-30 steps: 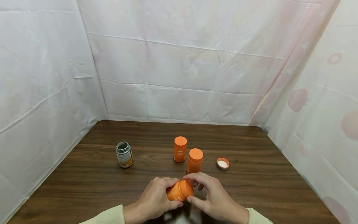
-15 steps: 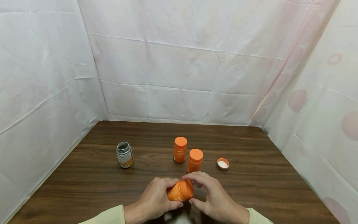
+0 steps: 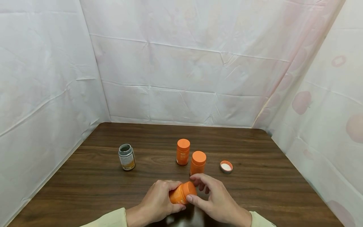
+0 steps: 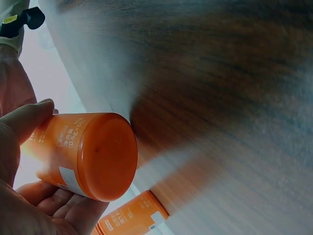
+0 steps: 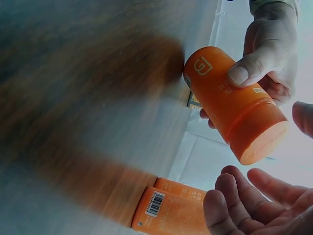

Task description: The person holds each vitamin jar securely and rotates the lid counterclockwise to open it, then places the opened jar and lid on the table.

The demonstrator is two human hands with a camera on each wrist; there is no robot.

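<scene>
In the head view my left hand (image 3: 157, 200) grips an orange plastic bottle (image 3: 177, 194) by its body, tilted with its orange screw cap (image 3: 189, 188) toward the right. The left wrist view shows the bottle's base (image 4: 108, 156), with thumb and fingers curled round the body. My right hand (image 3: 218, 201) is beside the cap, its thumb and fingers spread loosely. Seen from the right wrist, the right fingers (image 5: 244, 200) stand apart from the cap (image 5: 259, 134). Two capped orange bottles stand just beyond, one farther back (image 3: 182, 153) and one nearer (image 3: 198, 165).
At left on the dark wooden table (image 3: 153, 134) stands a grey bottle (image 3: 126, 159) with its mouth uncovered. A loose orange-rimmed lid (image 3: 226, 166) lies inside-up to the right. White sheets (image 3: 181, 69) hang behind and on both sides.
The right hand has turned slightly at the cap: its thumb moved up and left, while its fingers moved to the right. The left hand and the bottle have stayed almost still.
</scene>
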